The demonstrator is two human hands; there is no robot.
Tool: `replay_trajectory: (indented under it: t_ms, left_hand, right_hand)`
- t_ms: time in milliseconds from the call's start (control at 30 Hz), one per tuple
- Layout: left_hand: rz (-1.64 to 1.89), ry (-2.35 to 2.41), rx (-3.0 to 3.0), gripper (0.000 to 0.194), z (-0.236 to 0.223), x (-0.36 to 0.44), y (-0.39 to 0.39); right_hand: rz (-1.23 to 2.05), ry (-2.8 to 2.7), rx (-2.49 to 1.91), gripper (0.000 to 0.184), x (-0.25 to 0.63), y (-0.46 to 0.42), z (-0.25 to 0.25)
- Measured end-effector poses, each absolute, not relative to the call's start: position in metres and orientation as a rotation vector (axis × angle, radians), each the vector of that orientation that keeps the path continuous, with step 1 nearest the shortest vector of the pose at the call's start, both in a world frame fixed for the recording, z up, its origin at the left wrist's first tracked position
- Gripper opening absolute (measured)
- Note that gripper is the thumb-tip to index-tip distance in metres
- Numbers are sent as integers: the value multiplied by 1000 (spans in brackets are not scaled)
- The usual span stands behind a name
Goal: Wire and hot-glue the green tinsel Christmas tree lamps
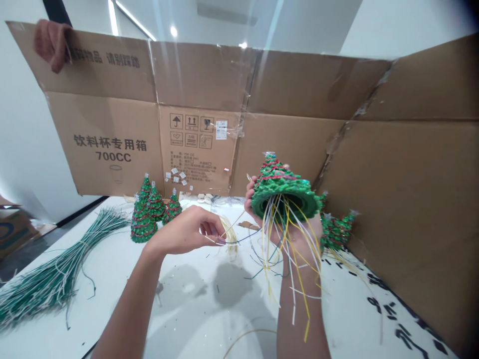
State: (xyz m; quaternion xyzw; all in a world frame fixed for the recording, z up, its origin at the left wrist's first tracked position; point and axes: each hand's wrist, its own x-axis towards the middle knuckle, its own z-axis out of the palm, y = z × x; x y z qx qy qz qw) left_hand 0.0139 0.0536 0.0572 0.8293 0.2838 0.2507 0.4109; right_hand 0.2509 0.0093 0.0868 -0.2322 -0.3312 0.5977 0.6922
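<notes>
My right hand is raised and wrapped round a small green beaded Christmas tree with red trim, tilted so its hollow base faces me. Several white and yellow wires hang out of that base over my wrist. My left hand is pinched on one thin pale wire that runs up toward the tree's base. Three finished little trees stand on the white table behind my left hand.
A big bundle of green and white wires lies on the table at the left. Flattened cardboard boxes wall off the back and right side. More green trees lie by the right wall. Black wire clippings litter the right edge.
</notes>
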Motion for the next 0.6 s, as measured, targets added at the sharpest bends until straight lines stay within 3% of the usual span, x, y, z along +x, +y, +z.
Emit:
replay_trajectory:
  t_ms: [100, 267, 400, 600]
  left_hand:
    - [754, 774, 2012, 17, 56, 15, 56]
    - [1072, 858, 1839, 28, 55, 14, 62]
    - [1293, 859, 1718, 33, 58, 15, 57]
    - [1454, 762, 1608, 26, 71, 18, 39]
  right_hand:
    - [1369, -638, -539, 34, 247, 10, 89]
    - [1165, -604, -508, 16, 238, 16, 88]
    - [1146, -681, -513, 25, 235, 26, 81]
    - [1077, -835, -605, 38, 230, 36, 72]
